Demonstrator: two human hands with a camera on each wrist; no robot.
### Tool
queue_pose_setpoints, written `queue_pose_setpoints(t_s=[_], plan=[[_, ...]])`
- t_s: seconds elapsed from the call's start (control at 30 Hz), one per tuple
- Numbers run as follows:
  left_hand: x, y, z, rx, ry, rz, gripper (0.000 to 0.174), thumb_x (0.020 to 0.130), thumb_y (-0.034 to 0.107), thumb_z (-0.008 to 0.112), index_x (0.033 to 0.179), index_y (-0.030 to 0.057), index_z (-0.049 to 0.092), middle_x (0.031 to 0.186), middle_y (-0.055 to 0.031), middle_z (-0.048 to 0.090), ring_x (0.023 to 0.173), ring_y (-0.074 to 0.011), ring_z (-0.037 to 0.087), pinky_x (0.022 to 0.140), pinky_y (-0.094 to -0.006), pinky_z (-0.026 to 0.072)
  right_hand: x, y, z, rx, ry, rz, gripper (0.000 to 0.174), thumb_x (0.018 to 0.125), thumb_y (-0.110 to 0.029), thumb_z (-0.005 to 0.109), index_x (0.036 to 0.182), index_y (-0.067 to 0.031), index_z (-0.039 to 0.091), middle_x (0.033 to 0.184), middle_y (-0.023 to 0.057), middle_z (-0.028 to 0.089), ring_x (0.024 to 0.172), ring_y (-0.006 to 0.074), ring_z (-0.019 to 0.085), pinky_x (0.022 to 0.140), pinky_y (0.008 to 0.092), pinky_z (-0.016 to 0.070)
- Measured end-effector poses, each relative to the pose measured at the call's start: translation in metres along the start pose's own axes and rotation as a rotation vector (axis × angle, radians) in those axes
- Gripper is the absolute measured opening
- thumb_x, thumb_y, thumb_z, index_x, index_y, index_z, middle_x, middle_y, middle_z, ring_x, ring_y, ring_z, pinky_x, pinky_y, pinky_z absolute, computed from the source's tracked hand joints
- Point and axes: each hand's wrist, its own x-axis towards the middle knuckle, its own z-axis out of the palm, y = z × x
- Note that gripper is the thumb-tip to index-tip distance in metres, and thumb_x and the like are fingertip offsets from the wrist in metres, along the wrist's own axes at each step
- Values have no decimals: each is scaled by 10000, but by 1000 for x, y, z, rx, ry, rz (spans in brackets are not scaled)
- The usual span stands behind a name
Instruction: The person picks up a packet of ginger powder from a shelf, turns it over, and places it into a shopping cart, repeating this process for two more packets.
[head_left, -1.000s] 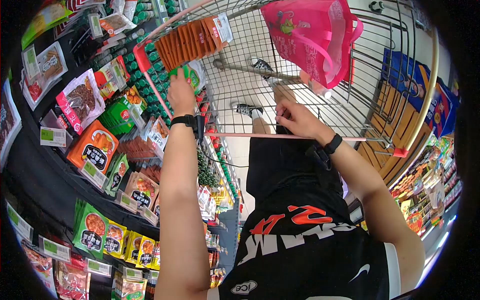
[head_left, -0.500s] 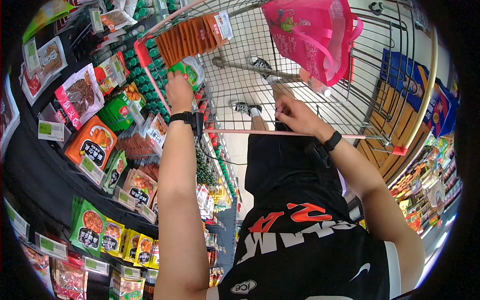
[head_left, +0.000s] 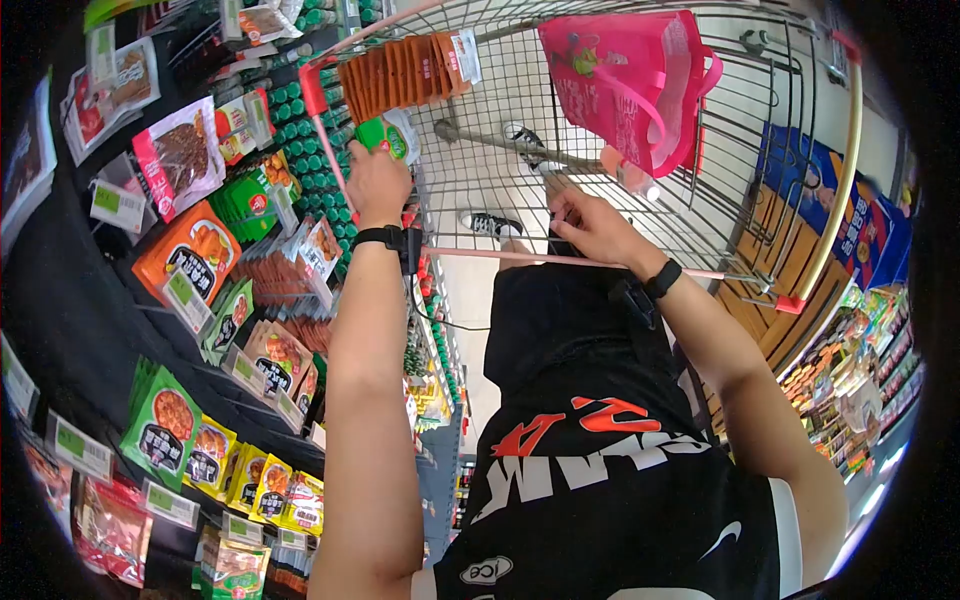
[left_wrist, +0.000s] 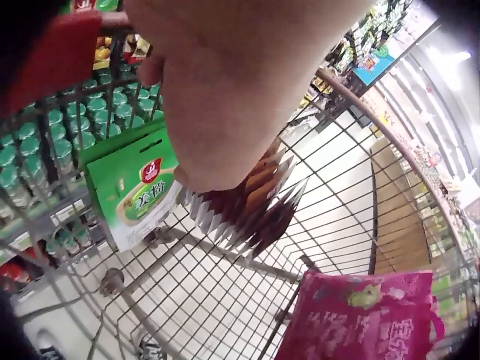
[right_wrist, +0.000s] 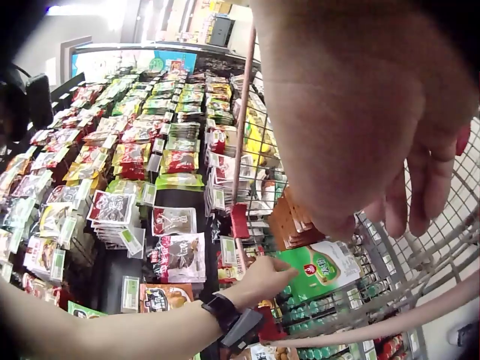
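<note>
Hanging over the near rail of the cart (head_left: 500, 256) at two o'clock in the head view, the right hand (head_left: 597, 228) grips nothing that shows, fingers loosely bent and close together. Across to eleven o'clock: the left hand (head_left: 381, 185), fingers curled and seemingly clamped on the upper edge of the green packet (left_wrist: 129, 184), though the tips are hidden! That packet tilts just inside the basket wall, also at eleven. A loose pinch on slick wrapping could let it slide down. Just beyond, the row of orange packets (head_left: 405, 80): a shove towards twelve might topple them. Pink bag (head_left: 622, 88) at one, well apart, probably safe. Farther out at ten, green-capped bottles (head_left: 297, 130) line up; should the cart roll that way, it could knock them.
</note>
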Motion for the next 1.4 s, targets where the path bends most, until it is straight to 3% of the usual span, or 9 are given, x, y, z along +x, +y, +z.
queue_pose_setpoints(t_s=[0.2, 0.4, 0.53, 0.63, 0.67, 0.73, 0.87, 1.07, 1.4], plan=[[-47, -10, -31, -178, -73, 16, 382, 848, 377, 703, 956, 13, 745, 974, -210, 739, 917, -374, 729, 830, -498, 566, -12, -43, -14, -132, -14, -95, 235, 919, -172, 668, 1045, 9, 587, 832, 165, 673, 756, 282, 671, 709, 381, 527], [-159, -42, -90, -500, 73, 79, 321, 885, 318, 681, 1077, 66, 732, 1067, -195, 691, 1003, -389, 668, 862, -491, 552, -16, -98, -10, -69, 43, -247, 200, 936, -134, 682, 1097, -32, 621, 898, 46, 664, 833, 131, 637, 739, 295, 524], [-239, -78, -74, -659, 183, 97, 336, 912, 338, 656, 1116, 78, 714, 1072, -133, 681, 1006, -353, 673, 848, -474, 554, -36, -179, 18, 189, -260, -298, 185, 954, -132, 677, 1072, 10, 671, 890, 61, 695, 878, 138, 669, 802, 294, 527], [-307, -103, -76, -732, 195, 119, 322, 924, 304, 662, 1137, 67, 702, 1046, -140, 675, 972, -346, 666, 852, -455, 539, -67, -252, 64, 251, -531, -489, 276, 975, -176, 641, 1142, 42, 668, 967, 109, 732, 934, 173, 688, 870, 320, 539], [-328, -112, -73, -753, 222, 117, 317, 917, 296, 674, 1140, 73, 703, 1043, -136, 676, 950, -338, 671, 828, -453, 541, -83, -272, 87, 298, -559, -506, 496, 921, -412, 694, 1092, 53, 673, 985, 139, 726, 936, 223, 700, 881, 350, 544], [-361, -126, -66, -795, 282, 132, 312, 904, 281, 696, 1146, 84, 703, 1038, -127, 679, 905, -323, 680, 780, -449, 546, -114, -312, 130, 409, -730, -513, 633, 866, -489, 717, 1162, 65, 641, 1050, 192, 721, 995, 282, 709, 912, 379, 548], [-427, -150, -49, -908, 507, 39, 286, 923, 266, 678, 1127, 69, 705, 1044, -128, 674, 912, -311, 678, 815, -421, 543, -167, -386, 221, 502, -1122, -566, 782, 870, -473, 690, 1422, 37, 476, 1473, 256, 509, 1339, 327, 537, 1073, 420, 462], [-513, -182, -26, -1141, 617, -70, 264, 921, 213, 699, 1137, 61, 704, 956, -111, 665, 793, -265, 660, 712, -366, 541, -214, -451, 362, 774, -1243, -536, 818, 905, -461, 646, 1484, 53, 383, 1608, 202, 333, 1482, 310, 338, 1214, 398, 305], [-599, -194, 13, -1226, 836, -113, 201, 929, 163, 714, 1107, 71, 729, 891, -83, 665, 709, -182, 625, 654, -313, 516, -176, -481, 458, 956, -1045, -212, 866, 961, -325, 582, 1508, 181, 141, 1602, 297, 228, 1483, 359, 313, 1239, 426, 284]])
